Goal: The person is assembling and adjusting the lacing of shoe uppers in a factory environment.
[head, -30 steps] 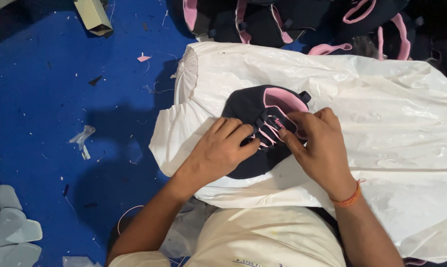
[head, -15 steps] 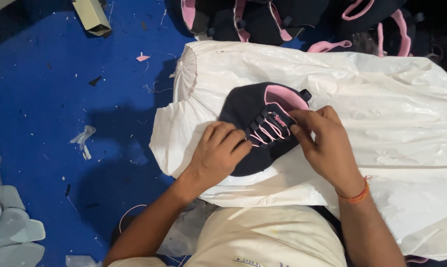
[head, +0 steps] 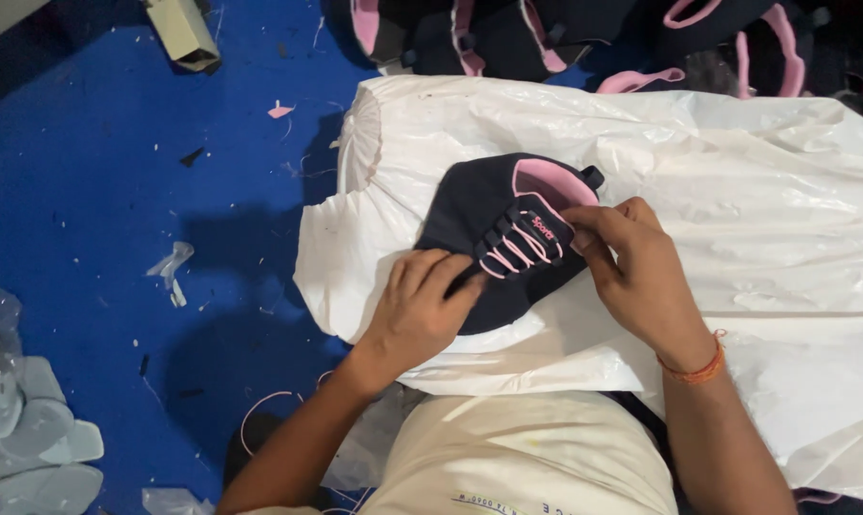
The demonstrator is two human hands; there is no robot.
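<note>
A dark navy shoe upper [head: 479, 205] with pink lining and pink laces lies flat on a big white plastic sack [head: 737, 191]. My left hand [head: 422, 310] presses on its near left edge, fingers curled on the fabric beside the laces. My right hand [head: 632, 272] pinches the upper at the right of the laces, close to the pink tongue. An orange thread band sits on my right wrist.
More dark and pink shoe uppers [head: 546, 38] are piled at the top. The blue floor [head: 116, 238] at left carries scraps, a cardboard piece [head: 185, 33] and pale grey insoles [head: 31, 439] at the lower left. My cream trousers [head: 527, 458] fill the bottom centre.
The shoe upper has been turned a little and the laces now show more fully. Both hands have shifted slightly along its edges, still gripping it.
</note>
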